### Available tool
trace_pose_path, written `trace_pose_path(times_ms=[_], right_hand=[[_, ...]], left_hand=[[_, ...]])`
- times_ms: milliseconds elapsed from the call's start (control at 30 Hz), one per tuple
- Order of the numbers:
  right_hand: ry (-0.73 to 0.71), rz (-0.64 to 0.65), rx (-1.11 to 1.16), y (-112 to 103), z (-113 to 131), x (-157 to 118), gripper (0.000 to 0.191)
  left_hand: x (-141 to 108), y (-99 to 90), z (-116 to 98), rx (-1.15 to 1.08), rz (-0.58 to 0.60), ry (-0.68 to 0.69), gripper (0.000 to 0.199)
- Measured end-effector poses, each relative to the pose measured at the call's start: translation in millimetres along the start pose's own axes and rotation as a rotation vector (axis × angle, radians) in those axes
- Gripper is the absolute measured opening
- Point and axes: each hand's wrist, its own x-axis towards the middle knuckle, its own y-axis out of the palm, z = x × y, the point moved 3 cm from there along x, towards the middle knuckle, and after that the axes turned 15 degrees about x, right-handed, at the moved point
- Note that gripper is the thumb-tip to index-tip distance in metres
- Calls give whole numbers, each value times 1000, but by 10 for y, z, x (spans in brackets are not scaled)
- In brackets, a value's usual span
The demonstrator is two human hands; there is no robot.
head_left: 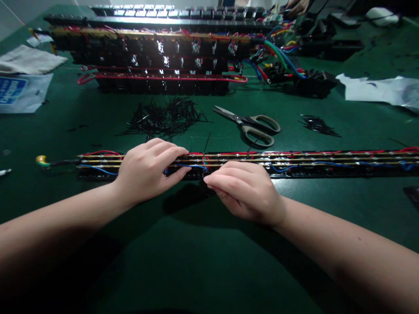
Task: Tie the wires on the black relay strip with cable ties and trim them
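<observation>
A long black strip (307,172) with brass rods and red and blue wires lies across the green table. My left hand (149,170) rests over its left part, thumb and fingers apart, touching the rods and holding nothing that I can see. Just right of it, my right hand (244,189) is pinched at the strip's near edge; what lies between the fingertips is too small to make out. A thin black tie (207,141) stands up from the strip between the hands.
Behind the strip lie a heap of black ties (166,117), scissors (250,124) and a smaller pile of ties (319,125). Wired black assemblies (157,52) stand at the back. Plastic bags (379,91) and a cloth (31,59) lie at the sides. Another person's hand (297,7) shows at the top.
</observation>
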Motion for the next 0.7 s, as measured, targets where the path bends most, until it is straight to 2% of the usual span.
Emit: trace_pose_path(times_ms=[167, 467, 700], right_hand=[[-26, 21, -20, -6, 27, -2, 17], [48, -90, 36, -25, -28, -8, 19], [7, -5, 22, -3, 6, 11, 15]], left_hand=[[6, -4, 0, 9, -11, 14, 25], [-3, 14, 3, 6, 5, 6, 27], [-1, 11, 3, 3, -13, 23, 26]])
